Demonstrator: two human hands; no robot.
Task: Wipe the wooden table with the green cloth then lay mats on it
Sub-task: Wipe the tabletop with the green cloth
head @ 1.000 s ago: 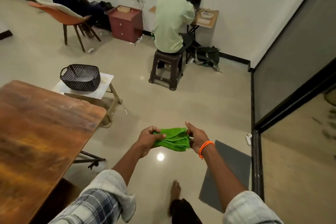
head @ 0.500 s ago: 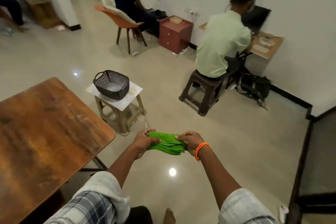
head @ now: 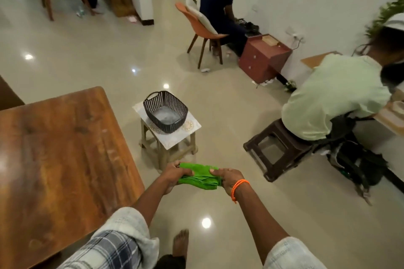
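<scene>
Above the glossy tiled floor [head: 105, 50], out in front of the person's body, the folded green cloth [head: 200, 178] is stretched between both hands. The left hand [head: 173, 174] grips its left end with fingers curled round the folds, and the right hand [head: 228, 178], with an orange bead bracelet [head: 238, 188] on its wrist, pinches the right end with the thumb lying on top. The hands are a cloth's width apart, each clamped on its own end, and the cloth touches nothing else.

The wooden counter [head: 59, 159] lies to the left, just beside the left forearm, its brown grained top showing worn, paler patches. Beyond the cloth stands a small stool [head: 168, 137] with a pale patterned top, and a dark slatted basket [head: 165, 111] sits on it. A bare foot [head: 181, 243] shows on the floor between the two arms.

Farther off, a person in a pale green shirt [head: 336, 96] sits on a dark stool [head: 277, 150] at the right, near a reddish drawer cabinet [head: 262, 59] against the white wall. Another person in dark clothes sits on an orange chair [head: 199, 26].
</scene>
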